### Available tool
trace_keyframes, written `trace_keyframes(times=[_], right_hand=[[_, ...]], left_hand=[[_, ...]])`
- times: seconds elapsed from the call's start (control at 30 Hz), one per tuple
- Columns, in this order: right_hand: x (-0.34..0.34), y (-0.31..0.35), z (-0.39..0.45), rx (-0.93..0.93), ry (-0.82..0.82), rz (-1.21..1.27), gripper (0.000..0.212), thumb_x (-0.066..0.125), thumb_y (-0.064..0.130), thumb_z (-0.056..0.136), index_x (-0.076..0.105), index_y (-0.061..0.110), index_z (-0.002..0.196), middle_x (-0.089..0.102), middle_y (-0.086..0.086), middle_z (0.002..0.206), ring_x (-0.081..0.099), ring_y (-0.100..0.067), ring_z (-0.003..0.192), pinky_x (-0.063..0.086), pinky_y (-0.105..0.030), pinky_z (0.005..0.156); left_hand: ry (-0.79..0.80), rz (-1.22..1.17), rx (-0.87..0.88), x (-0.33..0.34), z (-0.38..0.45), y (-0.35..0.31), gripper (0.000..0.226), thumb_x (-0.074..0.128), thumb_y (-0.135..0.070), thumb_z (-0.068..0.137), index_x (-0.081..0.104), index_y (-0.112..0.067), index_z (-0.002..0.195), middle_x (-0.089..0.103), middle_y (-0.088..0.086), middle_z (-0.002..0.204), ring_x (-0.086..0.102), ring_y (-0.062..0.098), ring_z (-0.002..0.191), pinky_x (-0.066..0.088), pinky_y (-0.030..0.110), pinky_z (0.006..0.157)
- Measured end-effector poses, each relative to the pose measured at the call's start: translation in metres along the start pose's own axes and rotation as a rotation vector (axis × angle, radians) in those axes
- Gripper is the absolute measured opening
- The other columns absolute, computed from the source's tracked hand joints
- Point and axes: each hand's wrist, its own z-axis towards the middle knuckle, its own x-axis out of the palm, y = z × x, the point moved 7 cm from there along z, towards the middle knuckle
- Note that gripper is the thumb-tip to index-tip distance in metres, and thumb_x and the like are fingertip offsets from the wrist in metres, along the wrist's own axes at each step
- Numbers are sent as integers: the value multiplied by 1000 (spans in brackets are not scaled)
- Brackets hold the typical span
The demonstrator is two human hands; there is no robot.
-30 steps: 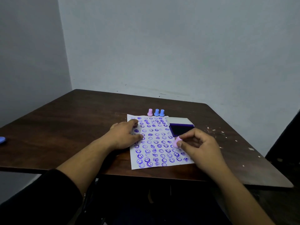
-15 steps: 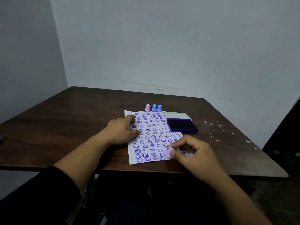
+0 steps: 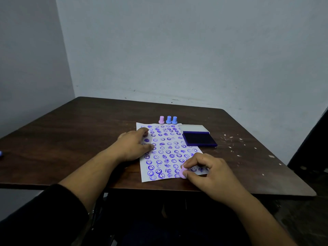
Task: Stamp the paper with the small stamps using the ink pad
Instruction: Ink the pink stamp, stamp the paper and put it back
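Observation:
A white paper (image 3: 168,151) covered with several rows of purple smiley prints lies on the dark wooden table (image 3: 79,132). My left hand (image 3: 134,146) rests flat on the paper's left edge, fingers spread. My right hand (image 3: 207,171) pinches a small pink stamp (image 3: 182,172) and holds it down on the paper's near right corner. The open ink pad (image 3: 199,138), dark purple with a white lid behind it, sits just right of the paper. One pink stamp (image 3: 161,120) and two blue stamps (image 3: 171,120) stand upright beyond the paper's far edge.
White flecks (image 3: 236,148) are scattered over the table's right side. A small blue object (image 3: 0,154) shows at the far left edge. The table stands in a corner of grey walls, and its near edge runs just below the paper.
My right hand carried the pink stamp from beside the ink pad down to the paper's near right corner. My left hand stayed on the paper.

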Motion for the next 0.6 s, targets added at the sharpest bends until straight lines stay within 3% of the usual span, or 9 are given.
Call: trace_keyframes(times=[0.33, 0.6], right_hand=[[-1, -1, 1, -9, 42, -3, 20, 89, 27, 83, 75, 37, 94, 80, 22, 98, 76, -7, 99, 58, -29, 85], [-2, 3, 1, -30, 35, -30, 16, 89, 22, 83, 77, 30, 89, 80, 22, 96, 75, -8, 97, 57, -31, 84]], left_hand=[[-3, 19, -6, 1, 1, 0, 69, 60, -58, 91, 39, -28, 149, 52, -6, 149, 48, 18, 135, 35, 44, 114], [-2, 25, -4, 0, 0, -1, 69, 61, -57, 92, 38, -27, 150, 52, -5, 150, 48, 19, 136, 34, 44, 115]])
